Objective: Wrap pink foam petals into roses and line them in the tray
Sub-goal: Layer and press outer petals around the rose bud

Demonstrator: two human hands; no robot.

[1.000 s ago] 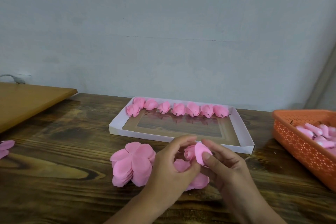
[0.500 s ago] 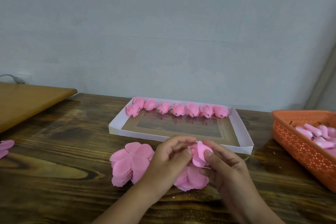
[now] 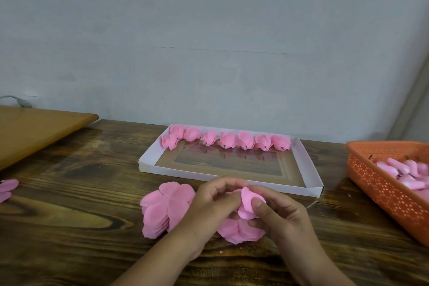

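Wrapping mid-rose, both hands work at six o'clock on the table: the left hand (image 3: 214, 208) and right hand (image 3: 277, 213) pinch a petal (image 3: 248, 199) round the bud, and next it wants tightening before joining the roses (image 3: 226, 140) along the tray (image 3: 311, 169) at twelve.

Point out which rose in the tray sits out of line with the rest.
The leftmost rose. It sits nearer the camera than the others, in front of the second rose in the white tray, while the other six run in one row along the far wall.
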